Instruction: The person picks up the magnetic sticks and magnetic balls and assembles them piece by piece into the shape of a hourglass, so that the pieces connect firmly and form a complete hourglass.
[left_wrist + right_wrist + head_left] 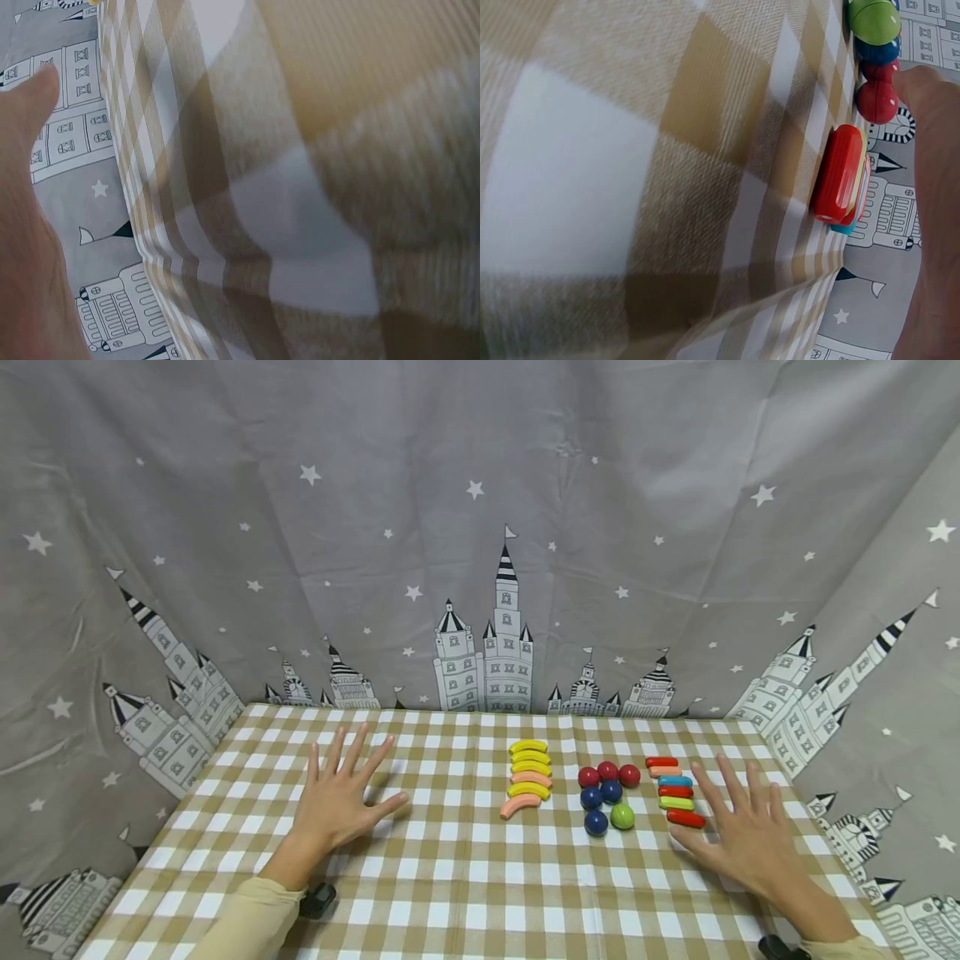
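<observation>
My left hand (335, 804) spreads its fingers over the left part of the checked tablecloth, holding nothing. On the right, my right hand (746, 839) is also spread with nothing in it, its thumb close to the nearest red bar (686, 818). That bar ends a column of short rounded bars in red, orange, blue (675, 782) and yellow-green (677, 803). Left of them sit small balls: red (629, 775), dark blue (596, 822) and one green ball (622, 816). Farther left, curved banana-shaped pieces lie in a column, some yellow (528, 747), others pink (520, 806).
A brown-and-white checked cloth (420, 877) covers the table. Grey curtains (375, 527) printed with castles and stars hang behind and at both sides. Dark wrist devices (318, 901) sit at both wrists. The right wrist view shows the bars close to the thumb.
</observation>
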Demonstrator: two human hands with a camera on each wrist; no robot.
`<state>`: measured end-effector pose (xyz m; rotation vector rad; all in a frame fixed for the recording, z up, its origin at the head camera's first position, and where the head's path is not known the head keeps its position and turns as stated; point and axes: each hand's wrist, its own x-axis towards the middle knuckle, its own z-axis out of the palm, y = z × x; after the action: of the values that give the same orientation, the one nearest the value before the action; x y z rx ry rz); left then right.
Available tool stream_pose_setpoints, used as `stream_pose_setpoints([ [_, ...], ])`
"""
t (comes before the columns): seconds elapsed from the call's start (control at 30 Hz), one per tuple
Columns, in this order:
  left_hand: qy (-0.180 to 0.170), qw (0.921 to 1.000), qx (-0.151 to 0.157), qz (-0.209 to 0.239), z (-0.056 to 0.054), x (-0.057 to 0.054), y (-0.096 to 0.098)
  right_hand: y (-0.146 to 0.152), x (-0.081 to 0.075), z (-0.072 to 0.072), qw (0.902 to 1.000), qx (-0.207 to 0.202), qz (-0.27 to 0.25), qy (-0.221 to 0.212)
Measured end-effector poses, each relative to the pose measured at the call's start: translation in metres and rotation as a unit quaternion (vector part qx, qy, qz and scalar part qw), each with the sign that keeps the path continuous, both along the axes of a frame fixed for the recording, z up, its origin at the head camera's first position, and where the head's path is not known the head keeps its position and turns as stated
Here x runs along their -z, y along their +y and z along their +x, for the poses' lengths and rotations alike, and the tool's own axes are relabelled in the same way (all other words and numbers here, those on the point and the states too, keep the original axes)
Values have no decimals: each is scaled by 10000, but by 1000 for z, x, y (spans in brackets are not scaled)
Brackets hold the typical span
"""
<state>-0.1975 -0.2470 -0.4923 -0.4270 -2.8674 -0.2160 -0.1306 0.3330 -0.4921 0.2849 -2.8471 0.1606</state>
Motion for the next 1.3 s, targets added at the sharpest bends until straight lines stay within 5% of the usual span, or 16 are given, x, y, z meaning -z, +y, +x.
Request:
stream_pose_setpoints([
  [0.3,193,9998,-59,55,2,5,-3,-5,1,-5,9998,-94,-132,130],
  [0.83,-166,9999,-15,-46,8,-3,10,-21,5,-2,9994,-275,-149,169],
  [1.3,-73,9993,364,55,1,1,18,-21,-1,-2,9983,-546,-146,167],
])
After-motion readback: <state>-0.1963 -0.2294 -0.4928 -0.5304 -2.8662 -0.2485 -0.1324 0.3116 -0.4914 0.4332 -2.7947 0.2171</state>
